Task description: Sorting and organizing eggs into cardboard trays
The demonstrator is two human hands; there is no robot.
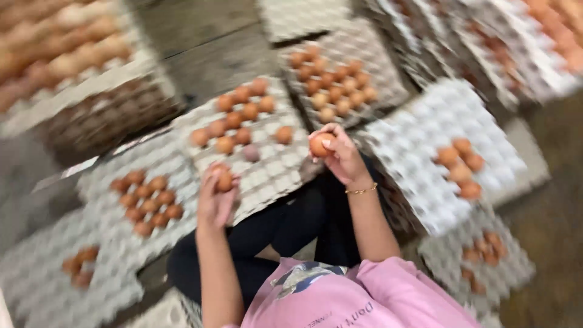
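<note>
Eggs are being sorted into grey paper trays on the floor, as I judge it. On the left, my left hand (216, 197) is closed around one brown egg (225, 181), above the middle tray (273, 173). My right hand (340, 155) grips a second egg (319, 144) with the fingertips, near the far tray (388, 91). Each egg now needs an empty cup and a soft placing, I think; the picture is blurred.
</note>
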